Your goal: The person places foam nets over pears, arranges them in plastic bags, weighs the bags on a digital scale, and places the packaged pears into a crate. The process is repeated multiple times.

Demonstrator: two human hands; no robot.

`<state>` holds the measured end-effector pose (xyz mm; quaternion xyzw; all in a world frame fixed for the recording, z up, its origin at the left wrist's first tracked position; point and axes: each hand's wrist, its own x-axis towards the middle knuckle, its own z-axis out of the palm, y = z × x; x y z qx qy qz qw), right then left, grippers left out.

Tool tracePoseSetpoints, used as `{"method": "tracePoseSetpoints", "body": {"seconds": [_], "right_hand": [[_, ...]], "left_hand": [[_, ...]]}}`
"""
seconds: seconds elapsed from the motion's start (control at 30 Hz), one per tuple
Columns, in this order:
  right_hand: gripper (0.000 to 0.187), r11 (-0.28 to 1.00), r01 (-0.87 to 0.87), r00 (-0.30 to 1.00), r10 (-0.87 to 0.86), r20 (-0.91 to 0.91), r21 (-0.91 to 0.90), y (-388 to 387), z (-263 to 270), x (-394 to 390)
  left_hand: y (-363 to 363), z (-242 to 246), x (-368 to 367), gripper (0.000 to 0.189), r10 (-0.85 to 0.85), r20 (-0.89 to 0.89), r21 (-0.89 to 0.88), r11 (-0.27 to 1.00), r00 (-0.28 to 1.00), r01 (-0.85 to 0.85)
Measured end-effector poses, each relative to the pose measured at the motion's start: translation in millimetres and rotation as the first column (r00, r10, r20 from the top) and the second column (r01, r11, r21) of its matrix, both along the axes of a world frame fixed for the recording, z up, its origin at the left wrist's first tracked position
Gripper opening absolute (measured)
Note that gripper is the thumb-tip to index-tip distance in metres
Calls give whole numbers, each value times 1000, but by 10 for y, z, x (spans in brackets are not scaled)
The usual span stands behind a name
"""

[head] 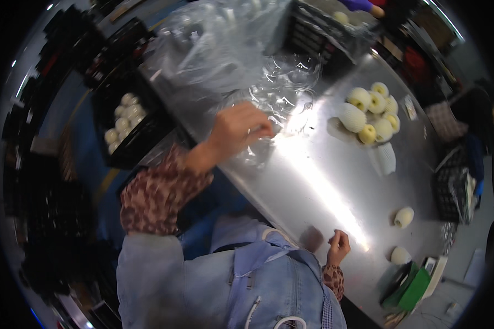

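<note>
My left hand (243,126), slightly blurred, is over the near edge of a steel table, its fingers bent together beside clear plastic containers (282,96). Whether it pinches the thin plastic cannot be told. Loosely curled, my right hand (339,246) hovers by the table's near side with nothing visible in it. Several pale yellow fruits in white foam net sleeves (360,98) are grouped at the table's far right, one fruit (367,134) showing mostly bare. An empty-looking foam net (383,159) lies beside them. Two more sleeved fruits (404,217) (400,256) lie apart, nearer the right hand.
Large clear plastic bags (214,45) cover the table's upper left. A black crate (308,35) with a plastic liner stands beyond, near another person's purple sleeve (357,5). A black crate of wrapped fruits (125,117) stands left. A green object (413,287) lies at the lower right edge.
</note>
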<state>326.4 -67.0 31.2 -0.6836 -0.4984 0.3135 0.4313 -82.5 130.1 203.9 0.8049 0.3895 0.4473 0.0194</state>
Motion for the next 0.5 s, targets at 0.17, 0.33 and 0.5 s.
{"method": "tracePoseSetpoints", "body": {"seconds": [0.17,0.33,0.5], "right_hand": [[26,994,-50,970,26,-240,-95,236,-15,-26],[27,984,-47,868,-45,-494,-173,785,-10,164],[25,1000,25,999,-24,27,-11,1737,59,405]], "left_hand": [[-866,20,926,14,-149,-138,95,982,979,163],[-1265,-564,1502,10,-498,-376,-493,822,782,286],[-1405,-1268,1600,10,-521,-379,-669,725,764,163]]}}
